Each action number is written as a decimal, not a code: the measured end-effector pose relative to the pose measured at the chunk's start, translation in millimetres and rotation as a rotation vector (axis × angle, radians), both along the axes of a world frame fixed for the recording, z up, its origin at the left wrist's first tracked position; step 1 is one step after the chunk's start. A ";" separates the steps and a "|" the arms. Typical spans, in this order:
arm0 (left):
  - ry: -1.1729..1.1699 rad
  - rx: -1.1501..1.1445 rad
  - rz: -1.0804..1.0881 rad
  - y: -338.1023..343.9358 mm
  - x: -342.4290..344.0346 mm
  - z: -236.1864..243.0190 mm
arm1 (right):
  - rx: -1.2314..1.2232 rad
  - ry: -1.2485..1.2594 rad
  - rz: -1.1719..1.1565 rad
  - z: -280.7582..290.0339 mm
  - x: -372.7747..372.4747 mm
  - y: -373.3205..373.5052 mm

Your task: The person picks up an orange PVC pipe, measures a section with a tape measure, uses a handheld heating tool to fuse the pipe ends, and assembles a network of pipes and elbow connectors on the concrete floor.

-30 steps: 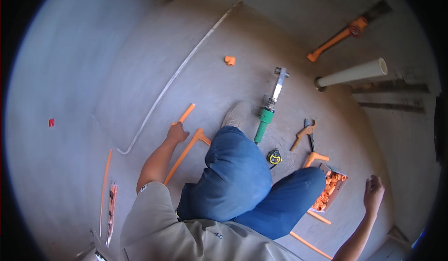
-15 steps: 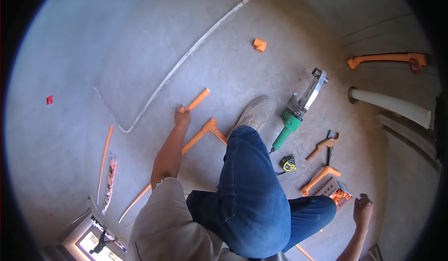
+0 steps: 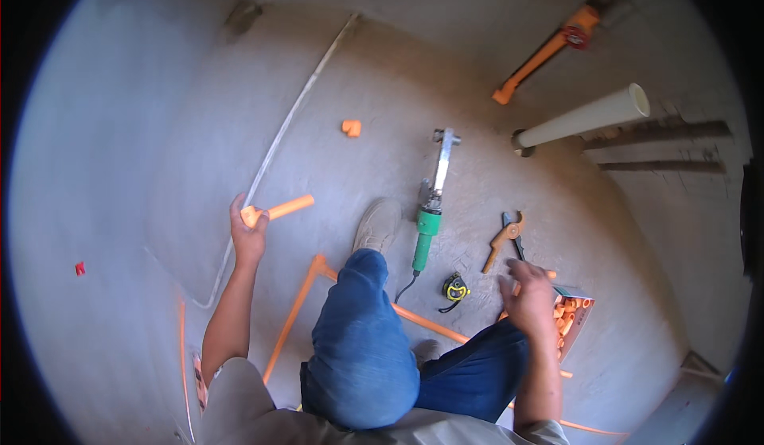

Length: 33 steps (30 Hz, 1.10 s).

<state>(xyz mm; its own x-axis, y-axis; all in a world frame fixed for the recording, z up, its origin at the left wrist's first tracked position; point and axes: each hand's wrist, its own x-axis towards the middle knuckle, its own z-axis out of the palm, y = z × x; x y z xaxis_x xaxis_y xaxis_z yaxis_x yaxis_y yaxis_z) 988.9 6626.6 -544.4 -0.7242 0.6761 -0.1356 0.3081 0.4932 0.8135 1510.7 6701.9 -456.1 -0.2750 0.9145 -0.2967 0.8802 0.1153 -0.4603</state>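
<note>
My left hand point(image 3: 248, 234) is closed round a short orange pipe point(image 3: 291, 206), which has an orange elbow fitting at its hand end, and holds it above the floor on the left. My right hand point(image 3: 530, 300) is over the right side, fingers apart and slightly blurred. Beneath it lies a bent orange pipe piece point(image 3: 551, 274), mostly hidden by the hand. Just beyond the fingers are orange-handled pipe cutters point(image 3: 503, 242). A box point(image 3: 585, 311) of orange fittings point(image 3: 565, 318) stands right beside that hand.
A green pipe-welding tool point(image 3: 427, 226) with a cord lies ahead of my shoe point(image 3: 378, 226). Near it are a tape measure point(image 3: 455, 288) and a loose orange elbow point(image 3: 351, 128). A white pipe point(image 3: 589, 117) and an orange valve pipe point(image 3: 541, 59) are at the right wall.
My view has swung right. My right hand has moved from beside the fittings box to over the bent pipe piece. The left hand's pipe has turned, and its elbow end now shows.
</note>
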 end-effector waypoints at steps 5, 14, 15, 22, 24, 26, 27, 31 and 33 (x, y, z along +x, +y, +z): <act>-0.206 0.094 -0.417 69.7 79.9 98.6 | 0.062 0.204 0.073 -22.8 -39.7 -20.8; -0.688 0.023 -0.878 101.0 260.7 218.0 | -0.160 0.254 -0.018 -55.6 -6.7 -30.1; -0.721 0.054 -0.933 100.5 273.1 219.1 | -0.134 0.267 -0.020 -52.2 -9.9 -30.5; -0.821 -0.105 -0.923 87.2 353.8 262.8 | -0.179 0.251 0.017 -40.3 -11.4 -44.1; -0.840 -0.137 -0.879 77.9 371.1 275.8 | -0.202 0.254 0.028 -36.9 -10.5 -40.2; -0.858 -0.168 -0.821 69.0 379.9 282.8 | -0.230 0.258 0.049 -34.6 -13.5 -37.6; -0.858 -0.160 -0.856 65.8 381.1 285.0 | -0.205 0.258 0.052 -36.2 -15.2 -35.6; -0.755 -0.023 -0.880 49.8 376.0 296.5 | -0.165 0.268 0.112 -36.3 -31.5 -41.9; -0.785 0.146 -0.861 45.3 369.1 300.6 | -0.167 0.274 0.151 -33.9 -38.4 -43.3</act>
